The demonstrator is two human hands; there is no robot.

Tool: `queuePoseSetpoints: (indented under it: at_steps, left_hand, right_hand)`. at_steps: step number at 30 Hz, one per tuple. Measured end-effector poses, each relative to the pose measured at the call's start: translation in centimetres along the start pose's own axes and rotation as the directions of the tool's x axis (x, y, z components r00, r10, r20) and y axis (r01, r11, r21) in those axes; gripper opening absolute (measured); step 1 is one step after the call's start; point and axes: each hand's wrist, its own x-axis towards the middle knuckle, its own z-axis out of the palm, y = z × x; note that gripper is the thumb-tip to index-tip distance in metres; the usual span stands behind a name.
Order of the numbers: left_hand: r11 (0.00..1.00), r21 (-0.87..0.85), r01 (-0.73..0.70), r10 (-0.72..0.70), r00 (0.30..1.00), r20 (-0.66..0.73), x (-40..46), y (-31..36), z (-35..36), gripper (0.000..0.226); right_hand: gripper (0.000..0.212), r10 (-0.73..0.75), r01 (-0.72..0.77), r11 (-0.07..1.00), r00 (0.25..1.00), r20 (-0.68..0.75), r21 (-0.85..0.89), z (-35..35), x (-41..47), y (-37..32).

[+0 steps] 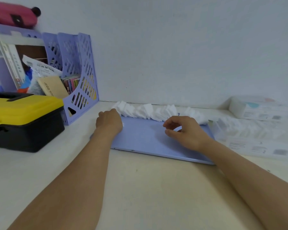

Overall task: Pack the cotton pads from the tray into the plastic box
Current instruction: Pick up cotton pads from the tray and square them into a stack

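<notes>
A flat blue tray (150,143) lies on the white table near the wall. A long row of white cotton pads (146,111) is heaped along its far edge. My left hand (109,121) rests at the left end of the row, its fingers curled against the pads; whether it grips any I cannot tell. My right hand (183,130) hovers over the tray's right half with fingers loosely curled and nothing in them. A clear plastic box (249,130) with some pads inside sits right of the tray.
A yellow-and-black toolbox (25,120) stands at the left, with a purple file rack (76,72) full of papers behind it. A white packet (256,108) lies by the wall at far right, and a clear lid or sheet (256,148) lies before the box.
</notes>
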Motion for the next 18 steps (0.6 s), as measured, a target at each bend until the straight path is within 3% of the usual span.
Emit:
queuePoseSetpoints:
  at_steps: [4, 6, 7, 9, 11, 12, 14, 18]
  left_hand:
    - [1.0, -0.003, -0.021, 0.021, 0.999, 0.029, -0.7, 0.7, -0.6, 0.043]
    - [0.945, -0.298, -0.133, 0.144, 0.99, 0.015, -1.6, 2.0, -0.4, 0.041]
    - [0.842, -0.514, -0.163, 0.204, 0.979, 0.023, -2.5, 3.2, -0.2, 0.041]
    - [0.504, -0.861, -0.073, 0.302, 0.948, 0.097, -4.8, 6.3, -0.2, 0.047]
    - [0.228, -0.974, 0.015, 0.385, 0.917, 0.104, -6.5, 9.1, -0.1, 0.055]
    - [0.173, -0.985, 0.013, 0.411, 0.908, 0.084, -7.1, 10.0, -0.1, 0.059]
    - [0.147, -0.989, -0.022, 0.458, 0.887, 0.049, -7.9, 10.8, 0.0, 0.065]
    - [0.173, -0.982, -0.073, 0.458, 0.889, 0.014, -9.2, 12.0, 0.6, 0.073]
  right_hand:
    - [0.011, -0.011, 0.011, 1.0, 1.0, 0.004, -0.011, -0.1, -0.1, 0.0]
    - [0.009, 0.015, -0.013, 0.999, 0.999, -0.04, 0.046, -0.3, 0.0, -0.3]
    - [0.009, 0.066, -0.056, 0.989, 0.996, -0.068, 0.141, -0.7, 0.1, -0.7]
    - [0.019, 0.212, -0.173, 0.884, 0.976, -0.043, 0.435, -2.0, 0.1, -1.7]
    - [0.033, 0.301, -0.279, 0.74, 0.951, 0.071, 0.612, -3.9, -0.3, -2.3]
    - [0.036, 0.3, -0.304, 0.701, 0.946, 0.12, 0.644, -4.6, -0.6, -2.4]
    - [0.037, 0.266, -0.297, 0.687, 0.952, 0.15, 0.663, -5.4, -0.9, -2.4]
    - [0.035, 0.233, -0.217, 0.793, 0.971, 0.046, 0.569, -6.8, -1.2, -1.7]
